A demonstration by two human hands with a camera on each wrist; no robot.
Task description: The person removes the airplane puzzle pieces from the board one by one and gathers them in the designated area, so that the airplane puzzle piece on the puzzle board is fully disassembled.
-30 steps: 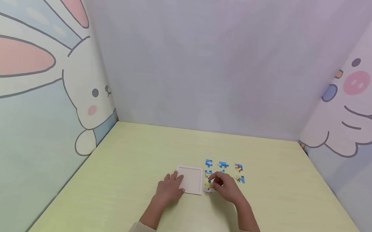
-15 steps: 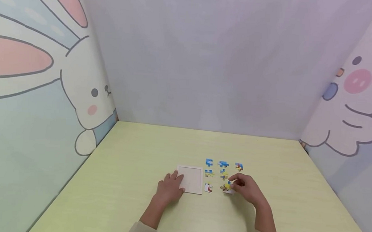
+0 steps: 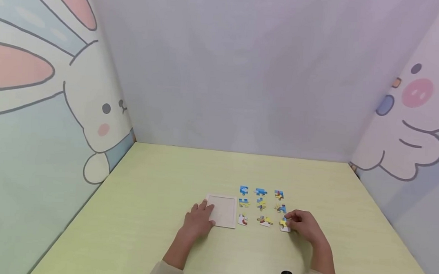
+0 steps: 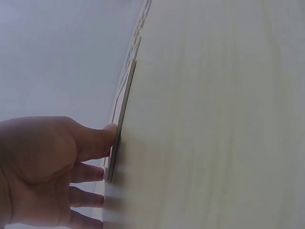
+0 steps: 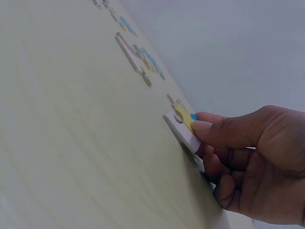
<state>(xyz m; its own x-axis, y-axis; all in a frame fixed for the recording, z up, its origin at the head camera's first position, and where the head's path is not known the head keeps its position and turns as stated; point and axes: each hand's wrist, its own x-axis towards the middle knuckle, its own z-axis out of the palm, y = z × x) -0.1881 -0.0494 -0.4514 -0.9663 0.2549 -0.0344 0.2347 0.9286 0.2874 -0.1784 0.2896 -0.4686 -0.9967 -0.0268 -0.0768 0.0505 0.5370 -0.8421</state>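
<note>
A square, pale puzzle frame lies flat on the table. My left hand rests on its left edge with fingers spread; the left wrist view has the thumb over the frame's edge. To the frame's right, loose jigsaw pieces sit in three rows, among them a blue piece at the back and a yellow-and-white piece in front. My right hand pinches the front-right corner puzzle piece between thumb and fingers. In the right wrist view that piece is yellow and white, slightly tilted at the table surface.
A light yellow table extends all around the pieces. A plain grey curtain stands behind it. Printed panels flank it, with a rabbit at left and a pink-cheeked animal at right.
My right hand has moved right from beside the frame, leaving the front-middle piece lying on the table and carrying the corner piece to the front-right spot. My left hand stays on the frame.
</note>
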